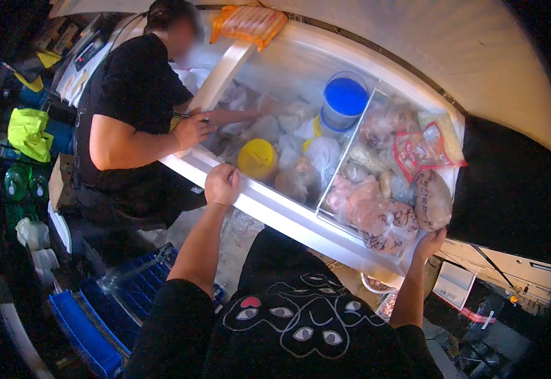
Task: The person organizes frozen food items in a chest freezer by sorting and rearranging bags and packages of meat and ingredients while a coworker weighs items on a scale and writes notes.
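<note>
A white chest freezer [275, 218] stands in front of me, full of bagged food. My left hand [222, 184] is closed on its front edge, near the round yellow lid [257, 158]. My right hand [430, 244] rests at the right front corner, its fingers wrapped round the rim beside a bag with black writing [434, 201]. Bags of pinkish food [376, 218] lie in the right compartment, with a red-edged clear bag [420, 153] behind them. A tub with a blue lid [345, 96] stands left of the divider.
A person in black [130, 82] leans over the freezer's left end, one arm inside, a pen-like object at the other hand. An orange package [248, 25] lies on the back edge. A blue slatted rack [114, 316] stands at the lower left.
</note>
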### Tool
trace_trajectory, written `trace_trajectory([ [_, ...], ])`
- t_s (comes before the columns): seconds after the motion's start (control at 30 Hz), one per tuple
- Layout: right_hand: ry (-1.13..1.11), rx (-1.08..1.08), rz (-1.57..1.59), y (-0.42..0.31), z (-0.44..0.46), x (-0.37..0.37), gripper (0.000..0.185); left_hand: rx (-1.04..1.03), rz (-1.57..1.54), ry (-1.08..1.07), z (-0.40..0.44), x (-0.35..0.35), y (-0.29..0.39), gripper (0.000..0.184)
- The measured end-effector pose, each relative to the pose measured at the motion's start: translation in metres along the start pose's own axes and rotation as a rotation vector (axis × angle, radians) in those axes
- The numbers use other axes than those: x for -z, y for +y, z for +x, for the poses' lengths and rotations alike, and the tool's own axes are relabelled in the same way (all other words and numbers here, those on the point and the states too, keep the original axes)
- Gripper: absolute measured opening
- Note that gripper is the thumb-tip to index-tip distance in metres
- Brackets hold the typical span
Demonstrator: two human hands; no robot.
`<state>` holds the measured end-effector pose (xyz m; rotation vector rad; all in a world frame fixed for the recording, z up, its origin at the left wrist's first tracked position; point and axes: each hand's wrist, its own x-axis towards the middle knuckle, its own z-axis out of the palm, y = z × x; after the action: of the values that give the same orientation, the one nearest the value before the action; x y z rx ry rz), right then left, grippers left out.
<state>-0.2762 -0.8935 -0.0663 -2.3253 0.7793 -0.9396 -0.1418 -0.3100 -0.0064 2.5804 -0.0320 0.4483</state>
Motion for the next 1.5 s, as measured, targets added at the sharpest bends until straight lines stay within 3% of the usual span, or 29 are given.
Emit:
trace_trajectory([
  [0.83, -0.008, -0.002, 0.002, -0.005, -0.001, 0.001, 0.034, 0.01, 0.037, -0.025, -0.001, 0.0, 0.002, 0.007],
  [1.5, 0.029, 0.114, -0.002, -0.001, -0.001, -0.001, 0.037, -0.019, 0.018, 0.01, 0.0, 0.002, 0.004, 0.006],
])
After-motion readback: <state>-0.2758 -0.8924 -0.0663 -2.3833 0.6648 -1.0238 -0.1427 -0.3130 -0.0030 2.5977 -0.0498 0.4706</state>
